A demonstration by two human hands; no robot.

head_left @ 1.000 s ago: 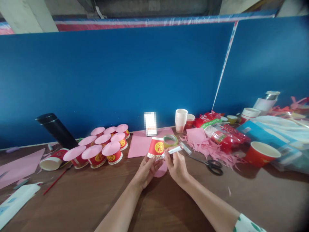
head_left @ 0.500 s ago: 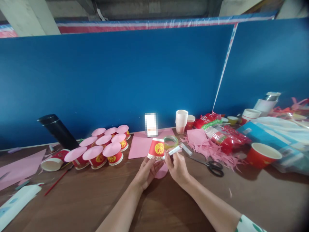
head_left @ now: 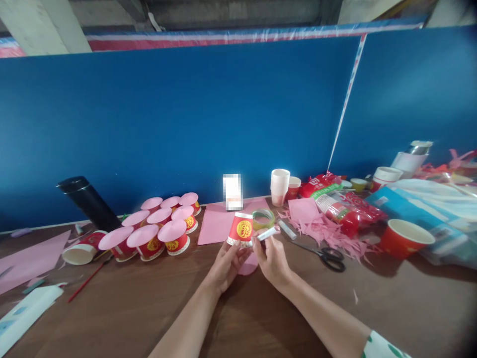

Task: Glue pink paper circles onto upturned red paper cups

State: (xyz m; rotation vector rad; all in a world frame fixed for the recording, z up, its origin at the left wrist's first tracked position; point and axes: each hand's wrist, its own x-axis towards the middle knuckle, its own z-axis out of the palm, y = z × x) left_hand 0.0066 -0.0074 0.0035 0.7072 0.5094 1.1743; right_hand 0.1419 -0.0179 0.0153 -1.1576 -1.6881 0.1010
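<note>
**Glue stick edges toward the cup**

Slightly nearer the cup than a moment ago, the glue stick (head_left: 268,232) now sits with its tip just beside the cup's lower rim. Right hand (head_left: 273,258) holds the stick, its grip pinched round the white barrel. Left hand (head_left: 227,262) grips the red cup (head_left: 241,229) from below — the cup is upside down, base upward, raised above the surface (head_left: 238,318). A pink disc (head_left: 249,263) lies on the surface under the hands. Left of them stands a cluster of capped cups (head_left: 156,229) — each upturned, each topped with a pink disc. Scissors (head_left: 328,256) lie to the right, beside pink scraps (head_left: 324,231); a tape roll (head_left: 263,218) sits just behind the held cup.
</note>
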